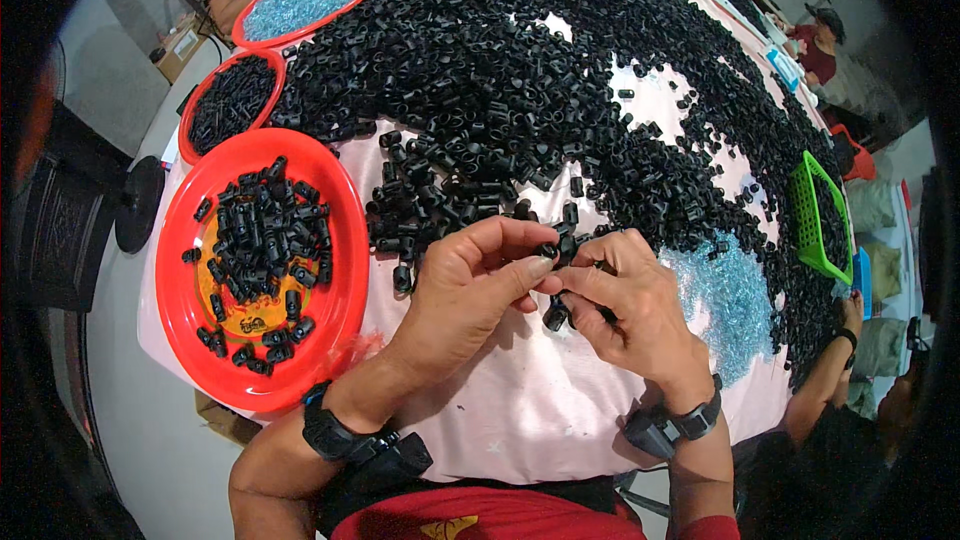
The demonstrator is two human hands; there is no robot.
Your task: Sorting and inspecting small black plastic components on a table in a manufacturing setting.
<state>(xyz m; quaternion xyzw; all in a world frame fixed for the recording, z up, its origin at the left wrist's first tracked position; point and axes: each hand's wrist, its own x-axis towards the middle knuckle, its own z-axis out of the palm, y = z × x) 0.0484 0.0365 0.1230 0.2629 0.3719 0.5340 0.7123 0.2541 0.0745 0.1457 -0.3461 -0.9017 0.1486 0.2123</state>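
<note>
Over the middle of the table's near side my two hands meet, fingertips almost touching. My left hand (470,285) is closed, with a small black plastic piece (545,251) pinched between thumb and forefinger. Fingers pressed together, my right hand (640,315) works right beside that piece; what it grips is mostly hidden behind the fingers. Just under the fingertips shows another black piece (556,316). To the left of my hands, a red oval tray (180,340) carries a heap of black cylindrical pieces (262,240).
A huge spread of loose black parts (480,70) covers the pink-white tabletop (540,410). Clear bluish bits (725,310) lie to the right and fill a far red tray (305,5). Another red tray (235,100) holds thin black parts. A green basket (820,215) and co-workers are at right.
</note>
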